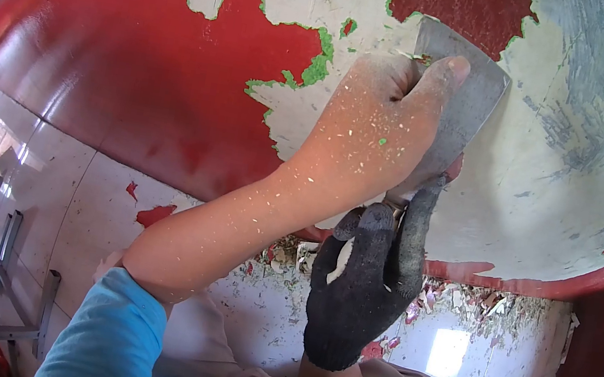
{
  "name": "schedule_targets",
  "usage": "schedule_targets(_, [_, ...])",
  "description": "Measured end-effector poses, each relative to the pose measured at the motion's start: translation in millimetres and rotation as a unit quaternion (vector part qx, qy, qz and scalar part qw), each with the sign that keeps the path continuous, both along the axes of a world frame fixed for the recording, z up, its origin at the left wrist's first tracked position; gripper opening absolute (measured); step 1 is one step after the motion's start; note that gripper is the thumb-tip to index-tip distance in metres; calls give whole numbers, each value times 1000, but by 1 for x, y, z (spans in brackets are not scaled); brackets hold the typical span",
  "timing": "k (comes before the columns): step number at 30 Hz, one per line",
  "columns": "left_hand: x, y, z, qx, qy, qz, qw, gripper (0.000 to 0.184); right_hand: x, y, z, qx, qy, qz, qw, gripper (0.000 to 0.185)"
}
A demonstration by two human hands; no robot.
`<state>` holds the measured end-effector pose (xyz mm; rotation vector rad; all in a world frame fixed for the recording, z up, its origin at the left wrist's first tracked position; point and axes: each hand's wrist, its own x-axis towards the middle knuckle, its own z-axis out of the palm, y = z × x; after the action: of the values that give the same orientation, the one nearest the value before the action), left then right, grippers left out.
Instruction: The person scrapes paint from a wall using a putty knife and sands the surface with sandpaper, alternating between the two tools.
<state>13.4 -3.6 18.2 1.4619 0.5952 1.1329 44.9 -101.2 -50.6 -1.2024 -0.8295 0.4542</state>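
The scraper (468, 96) lies against the curved surface (546, 195), over a pale stretch just below a dark red patch (461, 4). Its long axis runs steeply from lower left to upper right; the broad blade edge points up and a little right, and the neck narrows down toward the glove.

The 2 hands share it. The bare left hand (384, 119) has its fingers curled at the blade's left side, with the thumb stretched over the metal near the wide edge; chips dot the skin. The right hand (360, 292), in a black glove, is clenched around the handle end, which its fingers mostly hide.

To the left spreads a large area of red paint (170, 73) with a ragged border, fringed in green (318, 65). Below, paint flakes (488, 309) litter the white floor (54, 208) along the base of the surface, and metal bars (48, 306) stand at lower left.
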Motion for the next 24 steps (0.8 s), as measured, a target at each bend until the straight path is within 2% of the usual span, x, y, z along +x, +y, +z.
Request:
schedule_targets(2, [4, 2, -2, 3, 2, 18, 1000, 48, 0, 1, 0, 1, 16, 9, 1000, 35])
schedule_targets(4, [10, 7, -7, 26, -60, 1, 998, 45, -2, 1, -1, -2, 36, 17, 999, 30])
schedule_targets(10, [8, -6, -7, -23, -37, 5, 999, 43, -1, -4, -3, -10, 75, 15, 997, 20])
schedule_targets(12, [14, -6, -15, -30, -56, -2, 998, 43, -4, -4, -5, 27, 136, 28, 990, 57])
schedule_targets(17, [13, -2, -9, -34, -69, 6, 997, 43, 3, 3, -8, 25, 31, -3, 999, 57])
schedule_targets(19, [10, 6, -7, -28, -62, -52, 996, 43, 5, 6, -9, 23, -25, -18, 999, 57])
schedule_targets(22, [9, 2, -5, -12, -49, -28, 998, 43, 5, 8, -12, 17, -97, -42, 994, 56])
schedule_targets(24, [15, -1, -5, -16, -66, -11, 998, 42, 3, 6, -10, 16, -52, -30, 998, 56])
